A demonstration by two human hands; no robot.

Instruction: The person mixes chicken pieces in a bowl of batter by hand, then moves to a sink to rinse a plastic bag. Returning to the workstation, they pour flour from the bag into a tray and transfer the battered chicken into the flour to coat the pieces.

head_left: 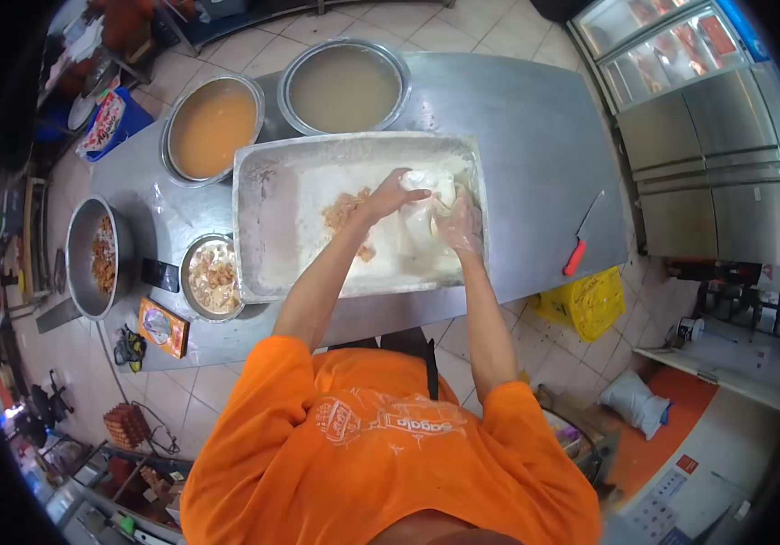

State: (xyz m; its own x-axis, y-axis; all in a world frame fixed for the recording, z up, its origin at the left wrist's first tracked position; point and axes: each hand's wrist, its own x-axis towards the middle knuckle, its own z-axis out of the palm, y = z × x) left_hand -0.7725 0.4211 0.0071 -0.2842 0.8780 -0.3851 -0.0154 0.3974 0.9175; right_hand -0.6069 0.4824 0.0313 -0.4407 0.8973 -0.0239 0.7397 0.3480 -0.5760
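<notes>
Bag (422, 221), whitish and apparently of thin plastic, is held between both hands over the right-hand part of a deep tray (258, 182). Its left edge is gripped by the left hand (390, 194), with thumb and fingers bent around it. Its right side is grasped by the right hand (460, 222), whose fingers are curled closely in and whitened; their tips are partly hidden. Whether the flour (297, 218) below is touched by the bag cannot be told. Meat pieces (342, 214) are heaped in the flour beside the left hand and partly covered by the left forearm. Just left of the tray, more pieces are held in pale liquid in a small bowl (213, 317). Beyond the tray, an orange liquid is contained in one pot (167, 150) and a cloudy greyish one in another pot (287, 91). Farther left, a phone (161, 274), an orange box (163, 328) and a wide bowl (84, 250) of brownish pieces are set out on the metal table (535, 154). A red-handled knife (576, 257) is laid well to the right, near a yellow crate (590, 304) by the table's edge.
</notes>
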